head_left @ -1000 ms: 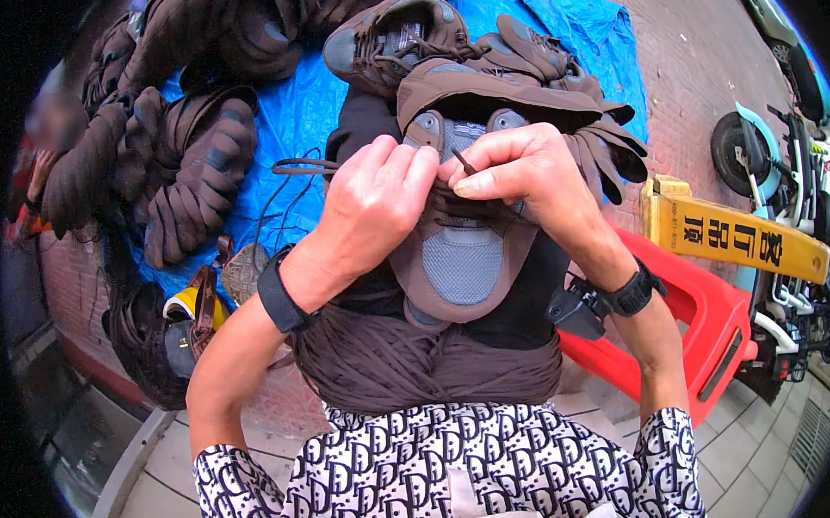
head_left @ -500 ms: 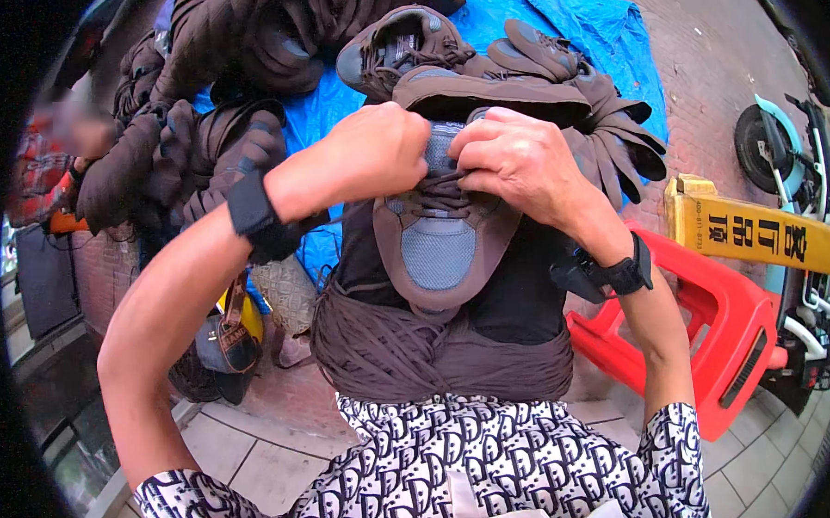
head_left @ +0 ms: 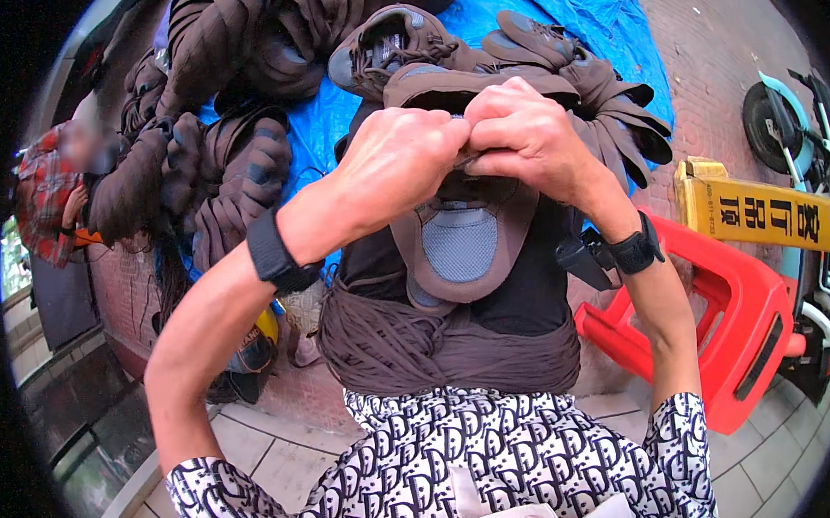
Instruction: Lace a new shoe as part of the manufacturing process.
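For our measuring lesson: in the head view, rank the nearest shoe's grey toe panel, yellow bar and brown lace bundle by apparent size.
1. Brown lace bundle
2. Yellow bar
3. Grey toe panel

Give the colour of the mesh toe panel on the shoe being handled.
The mesh toe panel is grey-blue; it shows best in the head view.

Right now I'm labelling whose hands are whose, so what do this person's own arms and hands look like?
The left hand and right hand are gloveless, the forearms bare. A black left wristband and a black right wristband show, with a dark boxy piece beside the latter. The white sleeves carry a bold dark print and end near the elbows.
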Motion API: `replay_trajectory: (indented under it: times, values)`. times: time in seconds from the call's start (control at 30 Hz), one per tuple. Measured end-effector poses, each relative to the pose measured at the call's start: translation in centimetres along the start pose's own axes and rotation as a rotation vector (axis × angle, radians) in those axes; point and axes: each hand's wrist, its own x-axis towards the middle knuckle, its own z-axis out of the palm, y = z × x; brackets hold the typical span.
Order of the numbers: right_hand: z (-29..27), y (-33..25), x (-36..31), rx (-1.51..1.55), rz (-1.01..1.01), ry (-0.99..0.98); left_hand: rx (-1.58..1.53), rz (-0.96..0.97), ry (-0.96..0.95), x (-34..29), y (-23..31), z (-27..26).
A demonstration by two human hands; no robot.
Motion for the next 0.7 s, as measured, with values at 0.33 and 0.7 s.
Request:
replay_trajectory:
  times: [0.33,0.7]
  values:
    - [-0.4,-0.1,-0.2,-0.275,-0.143,-0.062,-0.347,-0.246,0.004,-0.7,0.0,1.6]
    - [-0.8,-0.3,-0.2,-0.258,-0.137,-0.065,-0.043,-0.059,-0.018,-1.3,-0.3,2.3]
